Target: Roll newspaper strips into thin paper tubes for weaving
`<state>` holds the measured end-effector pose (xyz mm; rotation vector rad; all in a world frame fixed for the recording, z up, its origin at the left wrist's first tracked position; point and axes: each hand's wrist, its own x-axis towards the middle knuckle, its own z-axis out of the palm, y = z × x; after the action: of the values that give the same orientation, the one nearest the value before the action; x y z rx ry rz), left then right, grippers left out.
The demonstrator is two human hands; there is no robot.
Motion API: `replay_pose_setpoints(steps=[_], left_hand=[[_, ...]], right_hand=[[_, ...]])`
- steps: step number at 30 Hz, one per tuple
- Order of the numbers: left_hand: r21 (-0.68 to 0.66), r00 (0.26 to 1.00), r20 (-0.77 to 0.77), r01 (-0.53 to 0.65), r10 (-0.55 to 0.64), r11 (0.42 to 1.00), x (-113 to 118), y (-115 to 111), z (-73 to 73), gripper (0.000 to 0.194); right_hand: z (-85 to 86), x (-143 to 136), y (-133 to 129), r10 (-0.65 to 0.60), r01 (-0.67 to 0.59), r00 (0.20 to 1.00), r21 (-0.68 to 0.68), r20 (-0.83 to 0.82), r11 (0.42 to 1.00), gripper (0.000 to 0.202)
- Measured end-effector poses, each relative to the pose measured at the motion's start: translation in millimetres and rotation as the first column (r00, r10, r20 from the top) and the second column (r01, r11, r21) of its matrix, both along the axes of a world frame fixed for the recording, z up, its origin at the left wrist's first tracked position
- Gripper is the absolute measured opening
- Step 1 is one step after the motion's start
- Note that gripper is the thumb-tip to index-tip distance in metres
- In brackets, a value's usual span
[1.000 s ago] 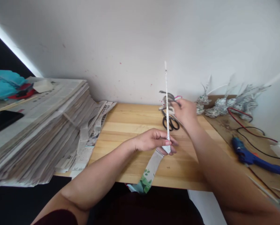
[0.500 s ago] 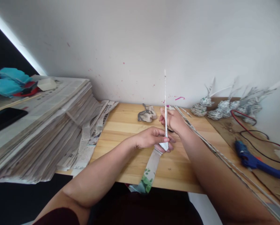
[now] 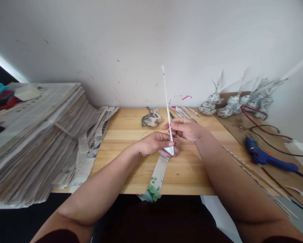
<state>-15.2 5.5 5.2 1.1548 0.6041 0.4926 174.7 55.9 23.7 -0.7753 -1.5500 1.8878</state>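
A thin white paper tube (image 3: 167, 98), rolled in a spiral, stands nearly upright and leans a little left. My left hand (image 3: 153, 143) is closed on its lower end, thumb on top and fingers beneath. From there the unrolled paper strip (image 3: 158, 170), printed with green leaves, runs down over the table's front edge. Higher up, my right hand (image 3: 188, 129) has its thumb and fingertips closed around the tube; some of its fingers are hidden behind. Beyond my hands lies a crumpled grey-beige cloth (image 3: 152, 117).
A tall stack of newspapers (image 3: 47, 135) stands at the left. On cardboard (image 3: 232, 131) at the right lie a blue glue gun (image 3: 268, 158) with cables and several woven paper figures (image 3: 226, 109). Long paper tubes (image 3: 255, 179) extend beneath my right forearm. A white wall (image 3: 141, 40) rises behind the table.
My right hand has come down and in to the tube, where its fingers now close. The tube's tip has tilted left. The whole view has shifted somewhat.
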Motion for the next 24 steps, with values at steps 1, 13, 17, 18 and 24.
replay_pose_setpoints(steps=[1, 13, 17, 18, 24], left_hand=[[0.004, 1.000, -0.006, -0.010, 0.010, 1.000, 0, 0, -0.1, 0.039], [-0.038, 0.995, -0.015, -0.095, 0.094, 0.995, 2, 0, 3.0, 0.036], [-0.035, 0.997, -0.010, -0.082, 0.082, 0.996, 0, 0, 2.0, 0.036], [-0.031, 0.997, -0.011, -0.075, 0.074, 0.997, 0, 0, 1.1, 0.036], [-0.016, 0.998, -0.028, -0.048, 0.047, 0.999, 2, 0, -2.9, 0.038]], right_hand=[[-0.3, -1, 0, -0.015, 0.015, 1.000, 0.012, -0.002, 1.000, 0.031], [1.3, -12, 0, -0.236, 0.236, 0.971, -0.006, -0.031, 0.972, 0.036], [2.5, -6, 0, -0.130, 0.130, 0.991, -0.008, -0.040, 0.991, 0.033], [2.1, -4, 1, -0.104, 0.104, 0.994, -0.001, -0.034, 0.995, 0.033], [0.1, -6, 3, -0.154, 0.154, 0.987, 0.021, 0.036, 0.988, 0.035]])
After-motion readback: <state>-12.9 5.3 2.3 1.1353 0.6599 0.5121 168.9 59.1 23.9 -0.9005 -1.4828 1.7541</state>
